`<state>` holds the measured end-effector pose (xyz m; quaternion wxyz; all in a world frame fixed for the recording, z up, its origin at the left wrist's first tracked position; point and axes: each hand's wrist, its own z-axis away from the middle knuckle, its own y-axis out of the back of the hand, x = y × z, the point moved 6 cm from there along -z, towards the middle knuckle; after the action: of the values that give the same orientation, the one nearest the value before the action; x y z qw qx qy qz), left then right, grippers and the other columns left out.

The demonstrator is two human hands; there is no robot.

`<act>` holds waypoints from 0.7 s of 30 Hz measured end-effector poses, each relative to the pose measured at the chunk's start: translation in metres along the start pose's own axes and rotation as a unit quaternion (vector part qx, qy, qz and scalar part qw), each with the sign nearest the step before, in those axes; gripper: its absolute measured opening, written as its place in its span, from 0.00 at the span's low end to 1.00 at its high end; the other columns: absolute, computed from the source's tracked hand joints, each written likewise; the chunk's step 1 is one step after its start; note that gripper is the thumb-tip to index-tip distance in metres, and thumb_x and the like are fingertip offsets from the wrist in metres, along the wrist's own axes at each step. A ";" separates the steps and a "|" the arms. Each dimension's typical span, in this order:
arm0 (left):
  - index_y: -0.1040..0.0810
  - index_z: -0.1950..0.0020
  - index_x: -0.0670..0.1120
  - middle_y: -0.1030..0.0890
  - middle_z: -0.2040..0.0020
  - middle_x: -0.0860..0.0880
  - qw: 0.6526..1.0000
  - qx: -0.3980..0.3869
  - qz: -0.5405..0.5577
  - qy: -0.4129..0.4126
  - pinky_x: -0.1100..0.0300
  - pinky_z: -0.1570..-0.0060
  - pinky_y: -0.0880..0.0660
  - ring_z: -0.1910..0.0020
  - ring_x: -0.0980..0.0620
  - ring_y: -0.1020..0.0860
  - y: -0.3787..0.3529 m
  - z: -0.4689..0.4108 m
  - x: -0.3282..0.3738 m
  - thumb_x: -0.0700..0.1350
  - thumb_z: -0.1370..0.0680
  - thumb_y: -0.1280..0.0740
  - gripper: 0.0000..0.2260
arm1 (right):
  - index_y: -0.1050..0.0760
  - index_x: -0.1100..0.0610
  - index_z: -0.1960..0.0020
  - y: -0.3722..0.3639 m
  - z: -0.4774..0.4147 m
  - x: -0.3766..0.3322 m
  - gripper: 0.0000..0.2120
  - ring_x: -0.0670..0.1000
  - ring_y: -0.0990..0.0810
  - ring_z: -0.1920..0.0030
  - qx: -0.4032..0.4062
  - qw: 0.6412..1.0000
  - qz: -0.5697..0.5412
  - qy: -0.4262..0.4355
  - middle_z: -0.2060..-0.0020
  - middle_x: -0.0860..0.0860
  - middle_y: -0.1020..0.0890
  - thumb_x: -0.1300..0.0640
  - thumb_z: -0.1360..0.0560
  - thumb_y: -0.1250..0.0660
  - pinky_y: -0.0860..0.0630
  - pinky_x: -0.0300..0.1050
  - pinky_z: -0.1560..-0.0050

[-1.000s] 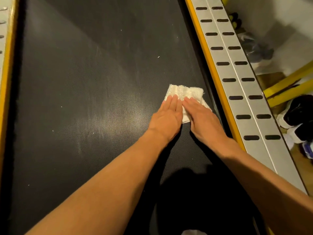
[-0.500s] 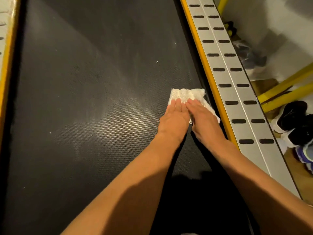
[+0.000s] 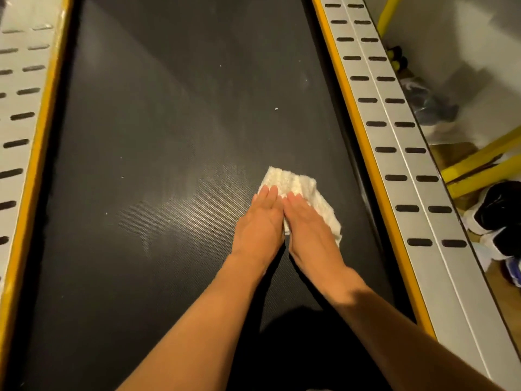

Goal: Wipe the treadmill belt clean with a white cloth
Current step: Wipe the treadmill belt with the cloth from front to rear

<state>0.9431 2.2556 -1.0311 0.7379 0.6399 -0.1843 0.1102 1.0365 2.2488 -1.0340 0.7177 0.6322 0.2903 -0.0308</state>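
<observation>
The black treadmill belt fills the middle of the view, with pale dust streaks and a few white specks on it. A folded white cloth lies on the belt's right half, a short way from the right yellow edge. My left hand and my right hand lie side by side, flat on the cloth with fingers together, pressing it onto the belt. The hands cover the near part of the cloth; its far edge and right corner stick out.
Grey slotted side rails with yellow trim run along the belt, the right rail and the left rail. Beyond the right rail are yellow bars and dark shoes on the floor. A white speck lies ahead of the cloth.
Both hands have slid the cloth a little to the left and toward me, away from the right yellow edge. The view has also shifted, showing the left rail.
</observation>
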 end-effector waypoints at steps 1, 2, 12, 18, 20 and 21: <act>0.33 0.29 0.46 0.36 0.26 0.48 1.000 0.003 -0.003 -0.001 0.55 0.28 0.37 0.24 0.51 0.42 0.000 0.006 -0.003 0.38 0.20 0.42 0.19 | 0.47 0.59 0.22 -0.002 0.007 -0.005 0.32 0.52 0.49 0.22 -0.005 1.000 -0.003 0.006 0.23 0.55 0.46 0.71 0.23 0.42 0.53 0.46 0.23; 0.33 0.29 0.47 0.37 0.25 0.50 1.000 0.004 -0.005 0.000 0.56 0.28 0.37 0.24 0.52 0.43 0.001 0.011 -0.008 0.39 0.19 0.43 0.18 | 0.47 0.60 0.22 -0.003 0.009 -0.009 0.32 0.52 0.48 0.22 -0.011 1.000 -0.009 0.012 0.23 0.55 0.46 0.72 0.24 0.42 0.54 0.45 0.23; 0.30 0.33 0.46 0.35 0.27 0.50 0.995 -0.025 -0.075 0.056 0.52 0.43 0.28 0.28 0.50 0.35 0.037 0.041 -0.067 0.46 0.19 0.41 0.15 | 0.50 0.56 0.21 -0.035 -0.010 -0.069 0.27 0.48 0.52 0.22 -0.045 0.997 -0.051 0.026 0.22 0.50 0.49 0.65 0.19 0.49 0.58 0.41 0.24; 0.30 0.30 0.46 0.42 0.22 0.53 0.991 0.004 -0.055 0.118 0.52 0.33 0.35 0.23 0.54 0.45 0.053 0.055 -0.111 0.46 0.17 0.45 0.16 | 0.45 0.55 0.22 -0.047 -0.039 -0.106 0.32 0.50 0.49 0.23 -0.080 0.990 -0.011 0.113 0.23 0.51 0.44 0.71 0.24 0.45 0.52 0.45 0.23; 0.31 0.29 0.46 0.41 0.22 0.51 0.990 0.016 -0.049 0.134 0.53 0.31 0.36 0.23 0.54 0.45 0.055 0.062 -0.117 0.46 0.18 0.44 0.17 | 0.44 0.56 0.23 -0.052 -0.038 -0.116 0.30 0.51 0.48 0.23 -0.081 0.990 -0.017 0.115 0.23 0.52 0.43 0.70 0.23 0.45 0.51 0.45 0.24; 0.32 0.28 0.46 0.41 0.22 0.51 0.990 0.014 -0.045 0.136 0.53 0.32 0.36 0.23 0.53 0.45 0.054 0.069 -0.116 0.46 0.18 0.44 0.17 | 0.45 0.56 0.23 -0.055 -0.032 -0.119 0.30 0.51 0.48 0.23 -0.086 0.990 -0.021 0.113 0.23 0.52 0.43 0.69 0.23 0.45 0.51 0.46 0.25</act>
<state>0.8072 2.2045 -1.0225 0.7510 0.6372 -0.0515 0.1655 0.9033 2.2296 -1.0297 0.7309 0.5616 0.3844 0.0505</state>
